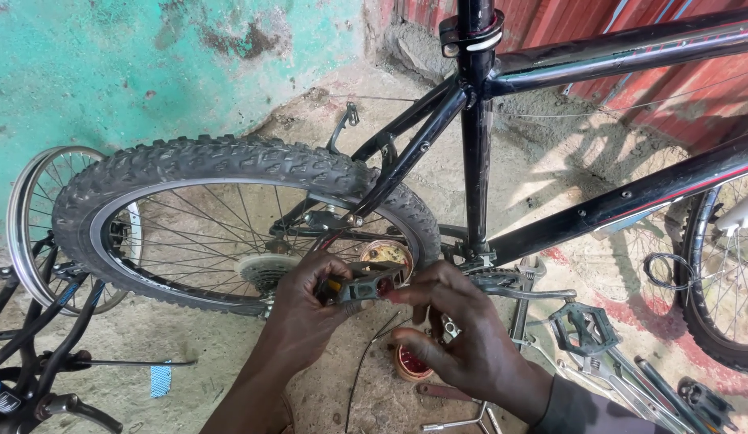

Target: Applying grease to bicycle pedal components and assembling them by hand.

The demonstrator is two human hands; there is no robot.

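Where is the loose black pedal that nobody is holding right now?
In the head view, the loose black pedal lies on the ground at lower right, beside the bicycle's crank arm and just right of the right hand, with metal tools lying next to it.

hands: two, left hand and right hand | pedals: two, held pedal; mounted pedal right of centre | wheels: three, knobby rear wheel; bare rim far left; third wheel right edge | small tins: two, upper tin; lower tin

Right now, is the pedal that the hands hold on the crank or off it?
Off. Both hands, left and right, hold the pedal in front of the wheel, apart from the crank.
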